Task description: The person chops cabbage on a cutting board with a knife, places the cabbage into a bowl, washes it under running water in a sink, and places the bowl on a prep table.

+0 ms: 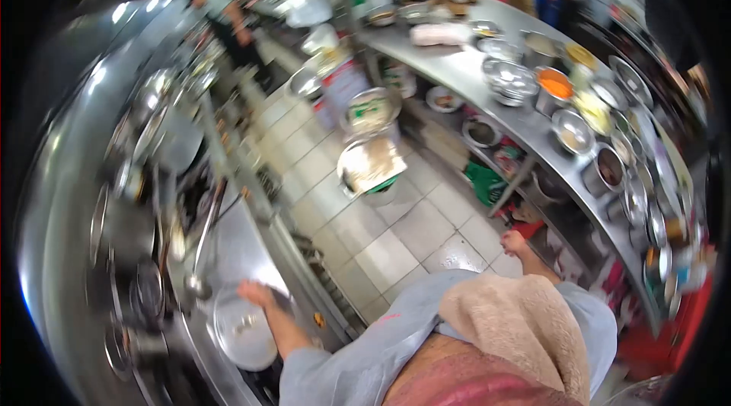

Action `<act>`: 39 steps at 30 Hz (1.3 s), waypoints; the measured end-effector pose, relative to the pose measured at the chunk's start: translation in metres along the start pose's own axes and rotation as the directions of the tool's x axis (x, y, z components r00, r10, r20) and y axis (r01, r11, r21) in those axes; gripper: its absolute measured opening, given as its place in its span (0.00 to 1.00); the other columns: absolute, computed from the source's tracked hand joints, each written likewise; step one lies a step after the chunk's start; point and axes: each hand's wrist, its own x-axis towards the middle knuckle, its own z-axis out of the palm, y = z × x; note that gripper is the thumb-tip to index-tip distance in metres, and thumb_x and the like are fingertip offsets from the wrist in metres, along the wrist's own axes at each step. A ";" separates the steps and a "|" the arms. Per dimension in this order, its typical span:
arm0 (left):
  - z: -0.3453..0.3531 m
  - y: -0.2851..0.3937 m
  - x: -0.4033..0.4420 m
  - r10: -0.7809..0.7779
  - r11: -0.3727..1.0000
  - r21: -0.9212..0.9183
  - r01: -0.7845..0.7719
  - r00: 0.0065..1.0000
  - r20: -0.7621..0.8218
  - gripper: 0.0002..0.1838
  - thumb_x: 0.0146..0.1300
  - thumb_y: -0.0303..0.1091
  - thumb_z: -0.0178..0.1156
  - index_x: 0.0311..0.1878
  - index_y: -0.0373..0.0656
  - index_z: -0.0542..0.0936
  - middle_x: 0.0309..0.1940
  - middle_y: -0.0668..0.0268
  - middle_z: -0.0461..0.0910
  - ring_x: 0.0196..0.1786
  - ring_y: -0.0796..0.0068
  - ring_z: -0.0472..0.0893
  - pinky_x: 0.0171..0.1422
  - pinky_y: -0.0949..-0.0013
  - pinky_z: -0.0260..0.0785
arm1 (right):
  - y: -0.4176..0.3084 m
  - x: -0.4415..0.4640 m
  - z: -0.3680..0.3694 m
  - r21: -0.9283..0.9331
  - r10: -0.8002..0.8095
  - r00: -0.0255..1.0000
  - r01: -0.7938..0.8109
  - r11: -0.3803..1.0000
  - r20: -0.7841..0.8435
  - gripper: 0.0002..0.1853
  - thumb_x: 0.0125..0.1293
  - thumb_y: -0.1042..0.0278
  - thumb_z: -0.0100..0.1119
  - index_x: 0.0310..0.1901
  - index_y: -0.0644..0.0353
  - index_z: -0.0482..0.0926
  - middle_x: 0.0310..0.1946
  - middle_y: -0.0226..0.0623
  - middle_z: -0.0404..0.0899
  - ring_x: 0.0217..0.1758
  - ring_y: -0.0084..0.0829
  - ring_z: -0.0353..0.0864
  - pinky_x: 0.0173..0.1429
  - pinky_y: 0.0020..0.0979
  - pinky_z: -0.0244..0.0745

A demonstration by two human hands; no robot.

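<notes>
On the left, my left hand (257, 293) reaches over the edge of a round, pale pot lid (242, 334) on the steel stove counter. Its fingers are stretched out and hold nothing; whether they touch the lid I cannot tell. A long-handled ladle (199, 286) lies just beyond the lid. My right hand (515, 243) hangs in the air above the tiled floor, beside the steel prep table (560, 166). It looks empty, its fingers loosely bent and a little blurred. A beige towel (518, 322) hangs over my chest.
Pots and pans (126, 231) crowd the left counter. In the aisle stand containers, the nearest with a flat, light-coloured top (371, 164). Steel bowls (510, 80) and a pot of orange food (554, 83) cover the prep table. A person (232, 29) stands far down the aisle.
</notes>
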 end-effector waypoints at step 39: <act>-0.463 0.702 -0.438 0.942 -0.174 -0.852 0.494 -0.168 -0.290 0.19 0.55 0.26 0.66 0.51 0.38 0.76 0.40 0.63 0.77 0.40 0.77 0.78 0.42 0.74 0.72 | 0.126 -0.401 -0.271 -0.058 -0.441 0.717 0.491 0.869 -0.540 0.16 0.61 0.62 0.59 0.46 0.62 0.71 0.38 0.47 0.78 0.42 0.43 0.79 0.43 0.39 0.73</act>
